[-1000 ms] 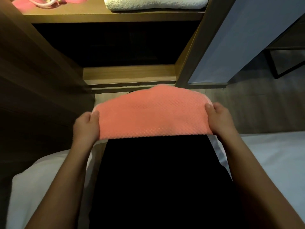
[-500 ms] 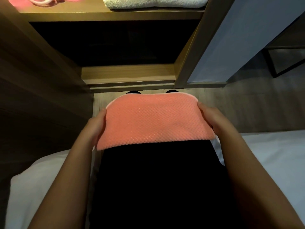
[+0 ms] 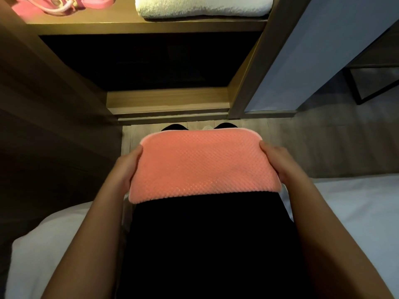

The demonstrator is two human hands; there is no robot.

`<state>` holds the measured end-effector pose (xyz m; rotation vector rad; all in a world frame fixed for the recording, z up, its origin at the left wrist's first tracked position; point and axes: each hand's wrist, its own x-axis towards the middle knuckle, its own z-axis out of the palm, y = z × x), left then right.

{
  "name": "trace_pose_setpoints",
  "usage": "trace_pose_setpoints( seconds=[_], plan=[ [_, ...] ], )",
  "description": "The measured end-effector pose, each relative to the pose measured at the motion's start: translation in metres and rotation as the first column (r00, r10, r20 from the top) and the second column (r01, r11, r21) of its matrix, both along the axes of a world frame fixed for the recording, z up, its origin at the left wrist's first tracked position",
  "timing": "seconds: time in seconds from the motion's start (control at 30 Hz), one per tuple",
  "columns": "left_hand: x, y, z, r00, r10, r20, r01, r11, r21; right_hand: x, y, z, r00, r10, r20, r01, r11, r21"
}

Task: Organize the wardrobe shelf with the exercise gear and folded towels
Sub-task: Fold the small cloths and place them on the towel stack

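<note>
Setting: dim bedroom seen from above, with an open wooden wardrobe (image 3: 64, 87) ahead and a white bed (image 3: 356, 212) on either side of the standing person.
Left hand (image 3: 127, 167): holds the left end of the coral towel (image 3: 200, 167), thumb along the upper edge, fingers tucked under the cloth and hidden.
Right hand (image 3: 278, 162): holds the right end of the same towel, fingers bent around its edge, their tips hidden beneath.
Held item: the coral towel is folded into a thick flat rectangle with rounded far corners and a dotted waffle texture. It lies level between both hands in front of the body, above the floor and short of the wardrobe, resting on no shelf.
Body: black clothing (image 3: 211, 244) fills the centre below the towel, and two dark shoe tips (image 3: 174, 127) peek out past its far edge.
Floor (image 3: 313, 147): grey wood-look planks between bed and wardrobe.
Bottom ledge (image 3: 168, 100): pale wood step at the wardrobe's base, just beyond the shoe tips, with a dark compartment above it.
Lit shelf (image 3: 146, 26): at the top of view, above that dark compartment.
White towel (image 3: 203, 5): folded, lying on the right part of the lit shelf.
Pink gear (image 3: 62, 5): straps and a looped cord on the left part of that shelf, apart from the white towel. The frame edge cuts it off, so its exact kind cannot be told.
Grey panel (image 3: 313, 50): stands just right of the wardrobe frame.
</note>
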<state>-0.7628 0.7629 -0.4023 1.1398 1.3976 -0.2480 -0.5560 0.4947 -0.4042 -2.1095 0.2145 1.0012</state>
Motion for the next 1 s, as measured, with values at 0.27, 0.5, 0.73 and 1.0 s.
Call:
trace_pose_setpoints(
  seconds=[0.27, 0.5, 0.73, 1.0],
  plan=[
    [0.009, 0.006, -0.008, 0.986, 0.078, 0.148, -0.138, 0.877, 0.460, 0.014, 0.015, 0.001, 0.960, -0.034, 0.278, 0.033, 0.999, 0.010],
    [0.014, 0.006, -0.020, 0.998, 0.043, 0.042, -0.051, 0.973, 0.226, 0.008, 0.014, -0.010, 0.992, 0.002, 0.125, -0.003, 1.000, 0.008],
    [0.028, 0.010, -0.018, 0.998, -0.026, 0.053, 0.002, 0.913, 0.409, 0.015, 0.031, -0.004, 0.993, -0.020, 0.117, 0.015, 0.999, 0.038],
    [0.019, 0.010, -0.011, 0.999, -0.017, -0.046, 0.023, 0.990, 0.140, 0.013, 0.025, -0.005, 0.999, -0.031, 0.019, 0.031, 0.999, 0.015]
  ],
)
